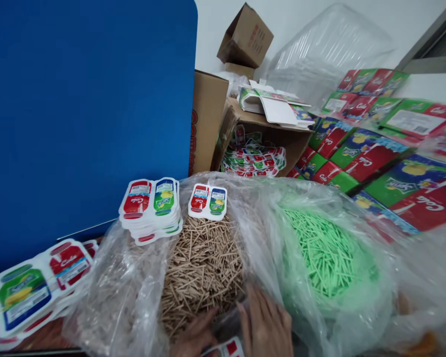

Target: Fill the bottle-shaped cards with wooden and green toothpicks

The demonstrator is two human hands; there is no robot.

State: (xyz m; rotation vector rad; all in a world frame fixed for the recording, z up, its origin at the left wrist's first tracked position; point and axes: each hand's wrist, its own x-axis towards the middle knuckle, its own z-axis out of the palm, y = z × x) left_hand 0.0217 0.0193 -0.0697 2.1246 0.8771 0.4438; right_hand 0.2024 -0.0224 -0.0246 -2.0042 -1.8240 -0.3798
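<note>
Low in the view, my left hand point(195, 334) is at the near edge of a heap of thin brown sticks point(204, 263) in a clear plastic bag point(130, 287). It is blurred, and its fingers are partly hidden. My right hand point(265, 322) lies at the heap's near right edge, fingers stretched out and thumb apart. Between the hands, partly cut off by the frame, shows a printed bottle-shaped card point(230, 349); whether a hand grips it is unclear. A single Cola and Sprite card point(208, 202) rests on the far side of the sticks. Left of it is a stack of such cards point(150, 206).
Bright green sticks point(323, 255) fill a plastic bag on the right. More cards point(29, 287) lie at the left. Behind stand a blue panel point(89, 109), an open carton point(228, 119) holding loose cards, and stacked printed boxes point(371, 153), partly wrapped in plastic.
</note>
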